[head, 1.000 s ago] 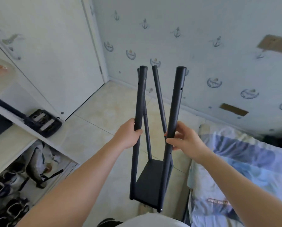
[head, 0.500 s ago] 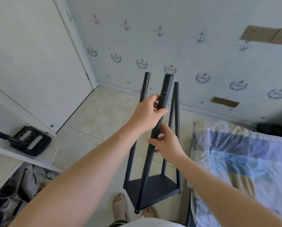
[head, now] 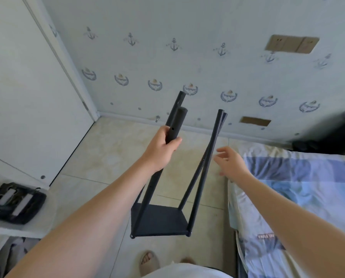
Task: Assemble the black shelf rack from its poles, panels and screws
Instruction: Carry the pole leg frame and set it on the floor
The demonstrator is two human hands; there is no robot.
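The black shelf rack [head: 159,219] hangs in the air above the floor, one square panel at its bottom with several poles rising from its corners. My left hand [head: 163,145] grips the nearest left pole [head: 176,123] near its top end, where a small screw hole shows. Two right poles [head: 209,155] lean together toward the wall. My right hand [head: 228,163] floats just right of those poles, fingers spread and loose, holding nothing and not touching them.
A bed with a blue checked sheet [head: 300,189] fills the right side. A white shelf at the left carries a black case [head: 15,203]. A white door [head: 27,87] and the anchor-patterned wall [head: 187,57] stand behind. My sandalled foot [head: 148,261] is below the rack on tiled floor.
My right hand has let go of the pole and moved off to the right. The left hand keeps its grip and the rack has turned, the poles spreading apart in view.
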